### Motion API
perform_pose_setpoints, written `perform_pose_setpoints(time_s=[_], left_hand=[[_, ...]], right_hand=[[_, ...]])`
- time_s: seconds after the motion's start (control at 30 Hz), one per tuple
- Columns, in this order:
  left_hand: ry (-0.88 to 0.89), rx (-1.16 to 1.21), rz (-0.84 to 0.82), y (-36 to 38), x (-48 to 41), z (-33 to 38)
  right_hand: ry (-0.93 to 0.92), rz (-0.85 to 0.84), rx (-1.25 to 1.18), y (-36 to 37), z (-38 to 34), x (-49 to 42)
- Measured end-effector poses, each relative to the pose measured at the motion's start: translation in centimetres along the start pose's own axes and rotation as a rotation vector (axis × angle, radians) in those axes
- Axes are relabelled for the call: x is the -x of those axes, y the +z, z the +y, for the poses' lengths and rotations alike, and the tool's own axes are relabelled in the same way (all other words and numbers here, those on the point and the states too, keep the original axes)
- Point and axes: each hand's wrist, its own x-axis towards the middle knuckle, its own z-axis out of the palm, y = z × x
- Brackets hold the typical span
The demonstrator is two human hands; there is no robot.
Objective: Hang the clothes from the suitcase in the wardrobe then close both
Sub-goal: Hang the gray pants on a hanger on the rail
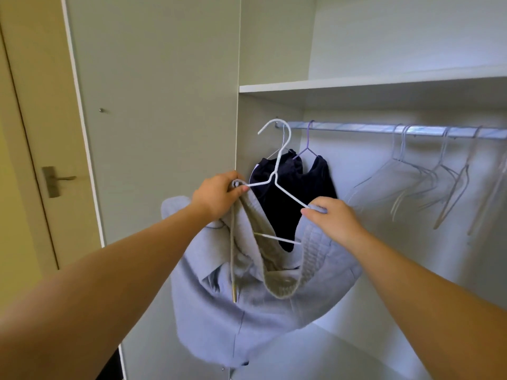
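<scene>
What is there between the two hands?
In the head view, the white hanger spans from left hand to right hand, the grey garment sagging below it.

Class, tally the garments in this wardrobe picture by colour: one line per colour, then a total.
Grey garment, held on the white hanger: 1
Dark navy garments, hanging from the rail: 2
Total: 3
</scene>
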Motion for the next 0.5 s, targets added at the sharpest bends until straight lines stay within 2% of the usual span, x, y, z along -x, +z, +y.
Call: perform_pose_setpoints(time_s=[0.13,0.27,0.3,0.43,0.5], left_hand=[[-0.048,-0.164,-0.149,1.8,0.1,0.5],[-0.153,0.214,-0.511,3.0,1.2,1.8],[-0.171,0.258,-0.554,3.4,1.4,1.8],[-0.230,0.414,-0.472,4.7,1.7,1.9],[-0.244,0.403,-0.458,5.2,1.7,2.2]], right_hand=[[0.212,-0.165,-0.237,-0.3,0.5,0.5],[0.389,-0.159,-0.354,-0.1,1.9,0.9],[0.427,-0.146,-0.361,-0.1,2.1,1.0],[0.571,-0.108,-0.430,-0.8,3.4,1.7],[0.586,-0.082,-0.430,-1.2,4.1,1.9]])
